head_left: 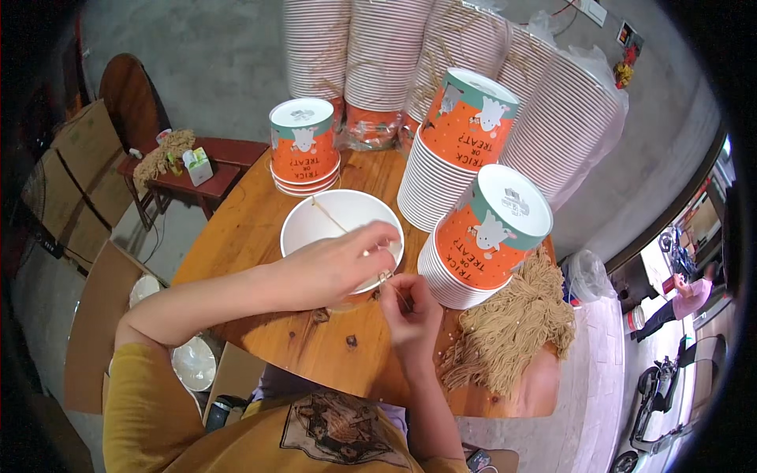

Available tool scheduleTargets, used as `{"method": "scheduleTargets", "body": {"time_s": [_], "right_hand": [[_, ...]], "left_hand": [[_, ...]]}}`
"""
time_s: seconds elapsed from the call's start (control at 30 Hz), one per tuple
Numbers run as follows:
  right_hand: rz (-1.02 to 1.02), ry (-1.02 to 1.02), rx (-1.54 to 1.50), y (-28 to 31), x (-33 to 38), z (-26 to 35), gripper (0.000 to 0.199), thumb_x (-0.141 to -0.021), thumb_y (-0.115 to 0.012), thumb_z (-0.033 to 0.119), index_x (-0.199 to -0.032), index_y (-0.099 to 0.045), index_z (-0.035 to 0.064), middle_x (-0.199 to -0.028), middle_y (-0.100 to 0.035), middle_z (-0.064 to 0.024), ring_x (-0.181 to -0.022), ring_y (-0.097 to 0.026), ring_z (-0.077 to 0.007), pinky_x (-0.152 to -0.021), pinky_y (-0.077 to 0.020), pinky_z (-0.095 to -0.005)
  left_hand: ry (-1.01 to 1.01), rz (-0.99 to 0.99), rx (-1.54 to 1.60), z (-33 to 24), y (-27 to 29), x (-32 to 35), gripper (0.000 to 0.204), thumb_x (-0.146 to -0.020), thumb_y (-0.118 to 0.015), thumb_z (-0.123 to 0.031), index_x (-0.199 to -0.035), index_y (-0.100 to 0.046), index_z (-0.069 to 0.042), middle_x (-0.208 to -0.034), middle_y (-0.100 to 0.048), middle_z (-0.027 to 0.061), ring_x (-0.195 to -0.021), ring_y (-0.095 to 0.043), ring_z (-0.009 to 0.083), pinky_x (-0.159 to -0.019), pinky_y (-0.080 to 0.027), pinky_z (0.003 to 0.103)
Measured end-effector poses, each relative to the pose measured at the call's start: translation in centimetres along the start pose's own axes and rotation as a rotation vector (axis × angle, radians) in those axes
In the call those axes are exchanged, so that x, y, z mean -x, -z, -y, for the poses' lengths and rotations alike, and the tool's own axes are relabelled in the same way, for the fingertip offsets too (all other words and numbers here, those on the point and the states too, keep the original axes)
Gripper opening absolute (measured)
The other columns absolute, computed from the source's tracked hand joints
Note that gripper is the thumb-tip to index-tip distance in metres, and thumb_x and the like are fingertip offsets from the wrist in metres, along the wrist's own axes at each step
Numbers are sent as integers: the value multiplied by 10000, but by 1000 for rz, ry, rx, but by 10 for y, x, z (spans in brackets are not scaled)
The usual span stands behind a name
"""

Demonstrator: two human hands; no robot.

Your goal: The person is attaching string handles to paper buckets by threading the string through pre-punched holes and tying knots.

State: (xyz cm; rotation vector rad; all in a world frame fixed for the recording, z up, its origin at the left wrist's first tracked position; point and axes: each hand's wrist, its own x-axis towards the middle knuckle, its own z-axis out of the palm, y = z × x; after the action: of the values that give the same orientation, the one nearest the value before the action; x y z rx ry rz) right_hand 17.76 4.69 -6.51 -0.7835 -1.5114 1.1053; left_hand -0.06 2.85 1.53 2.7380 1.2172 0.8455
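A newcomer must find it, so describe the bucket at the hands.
Find the wooden table, then the person's left hand near its middle. Partly hidden by that hand is a round bucket. The nearest stacks of orange buckets stand upside down; it alone on the table shows its open white inside.

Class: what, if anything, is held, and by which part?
The right hand pinches tan cord near the bucket rim; cord section unclear. What the left hand holds cannot be told.
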Motion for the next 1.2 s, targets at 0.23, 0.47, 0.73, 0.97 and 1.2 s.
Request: {"method": "scheduleTargets", "body": {"time_s": [0.23, 0.47, 0.73, 0.97, 1.2], "right_hand": [[-23, 9, 19, -2, 1, 2, 76, -873, -666, 35, -925, -612, 22, -741, -547, 66, -656, -460, -5, -580, -404, -173], [-9, -9, 57, -2, 3, 0, 80, -869, -669, 49, -927, -620, 24, -741, -563, 50, -648, -467, -12, -579, -414, -183], [-12, -13, 131, -5, 4, 4, 74, -873, -669, 43, -913, -609, 29, -742, -501, 103, -624, -367, 25, -547, -299, -145], [-19, 11, 183, -6, 6, 2, 72, -868, -676, 55, -894, -613, 32, -715, -489, 104, -609, -351, 22, -531, -286, -150], [-46, -49, 116, -7, 6, 6, 79, -867, -675, 69, -901, -614, 30, -727, -579, 20, -643, -489, -28, -587, -432, -200]], "left_hand": [[229, -88, 93, -8, -12, 11, 257, -849, -604, -25, -1104, -578, -40, -972, -514, 122, -898, -575, 323, -755, -494, 407], [290, -63, 237, -5, -20, 9, 118, -882, -580, -77, -993, -577, -38, -911, -545, 118, -837, -595, 317, -720, -499, 411], [508, 7, 345, -11, -13, 5, 80, -896, -574, -98, -935, -549, -33, -912, -608, 136, -809, -615, 325, -690, -501, 397], [441, -120, 309, -14, -21, 10, 89, -877, -579, -64, -930, -526, -17, -859, -601, 129, -790, -613, 327, -676, -498, 392], [472, -99, 444, -11, -21, 9, 91, -888, -568, -52, -940, -499, -26, -815, -578, 101, -741, -596, 248, -671, -489, 350]]}}
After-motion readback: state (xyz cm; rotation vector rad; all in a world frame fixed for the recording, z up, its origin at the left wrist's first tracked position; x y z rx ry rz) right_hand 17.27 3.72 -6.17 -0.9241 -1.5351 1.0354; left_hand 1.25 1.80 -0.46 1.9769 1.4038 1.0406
